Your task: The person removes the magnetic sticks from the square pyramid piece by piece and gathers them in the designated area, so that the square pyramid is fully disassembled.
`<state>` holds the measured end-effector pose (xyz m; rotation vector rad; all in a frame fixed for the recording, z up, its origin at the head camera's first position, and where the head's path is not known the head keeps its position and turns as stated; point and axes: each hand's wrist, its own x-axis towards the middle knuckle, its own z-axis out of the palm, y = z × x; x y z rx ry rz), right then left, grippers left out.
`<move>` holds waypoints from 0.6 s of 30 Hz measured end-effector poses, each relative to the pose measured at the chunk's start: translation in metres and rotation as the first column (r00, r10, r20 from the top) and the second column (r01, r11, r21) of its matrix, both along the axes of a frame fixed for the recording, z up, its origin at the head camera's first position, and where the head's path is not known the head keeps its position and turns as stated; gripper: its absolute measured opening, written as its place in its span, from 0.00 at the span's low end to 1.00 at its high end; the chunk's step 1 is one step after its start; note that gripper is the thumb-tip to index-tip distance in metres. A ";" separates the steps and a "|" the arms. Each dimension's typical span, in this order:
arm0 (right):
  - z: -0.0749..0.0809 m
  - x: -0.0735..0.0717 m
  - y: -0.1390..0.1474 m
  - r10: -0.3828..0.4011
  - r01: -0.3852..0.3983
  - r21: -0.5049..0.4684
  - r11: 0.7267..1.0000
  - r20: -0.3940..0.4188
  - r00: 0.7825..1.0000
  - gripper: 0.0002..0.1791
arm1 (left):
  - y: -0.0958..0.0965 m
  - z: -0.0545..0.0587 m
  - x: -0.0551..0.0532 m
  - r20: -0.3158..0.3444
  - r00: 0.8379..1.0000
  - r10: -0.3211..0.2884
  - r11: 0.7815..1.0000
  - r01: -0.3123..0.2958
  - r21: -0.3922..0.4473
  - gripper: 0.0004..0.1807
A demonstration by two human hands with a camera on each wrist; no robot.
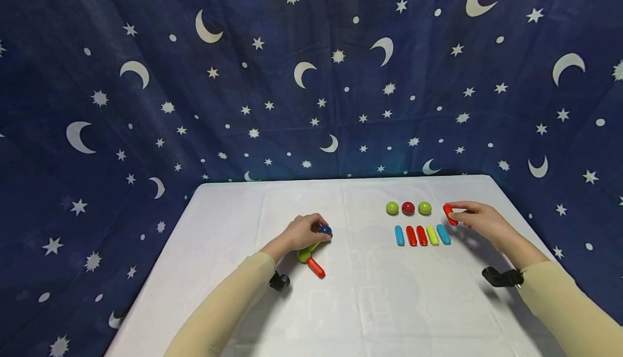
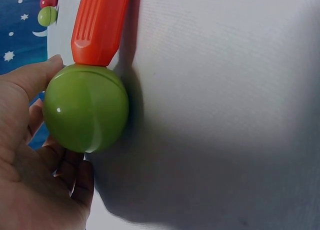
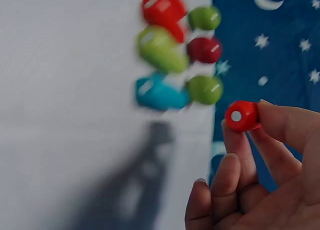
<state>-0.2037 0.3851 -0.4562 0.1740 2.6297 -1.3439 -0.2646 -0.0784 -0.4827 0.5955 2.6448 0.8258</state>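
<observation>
Left of the table's middle, my left hand [image 1: 303,232] grips a dark blue ball [image 1: 325,230] between thumb and fingers. Below that hand, a green ball [image 1: 304,256] meets the ends of a yellow-green rod [image 1: 315,246] and a red rod [image 1: 316,268]. The left wrist view shows this green ball [image 2: 85,110] large, with the ribbed red rod [image 2: 100,30] end-on against it; the blue ball is mostly hidden there. My right hand [image 1: 489,226] pinches another red rod [image 1: 450,215] by thumb and fingertips; its round end with a pale dot [image 3: 236,116] faces the right wrist camera.
Right of centre on the white table [image 1: 379,303] lies a row of blue, red and yellow-green rods [image 1: 422,236]. Behind them sit two green balls [image 1: 392,208] and a dark red ball [image 1: 408,208]. A blue moon-and-star cloth [image 1: 272,75] hangs behind the table.
</observation>
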 end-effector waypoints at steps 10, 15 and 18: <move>-0.027 0.009 0.016 0.001 -0.005 0.102 0.995 0.040 0.999 0.37 | -0.001 0.001 0.001 -0.002 1.000 -0.008 1.000 0.008 0.017 0.17; -0.032 0.010 0.014 0.012 -0.014 0.125 0.992 0.019 1.000 0.36 | -0.001 0.001 0.001 -0.007 1.000 -0.015 1.000 0.015 0.022 0.17; -0.034 0.010 0.014 0.000 -0.004 0.148 0.989 0.024 1.000 0.36 | -0.002 0.000 0.001 -0.011 1.000 -0.017 1.000 0.017 0.023 0.16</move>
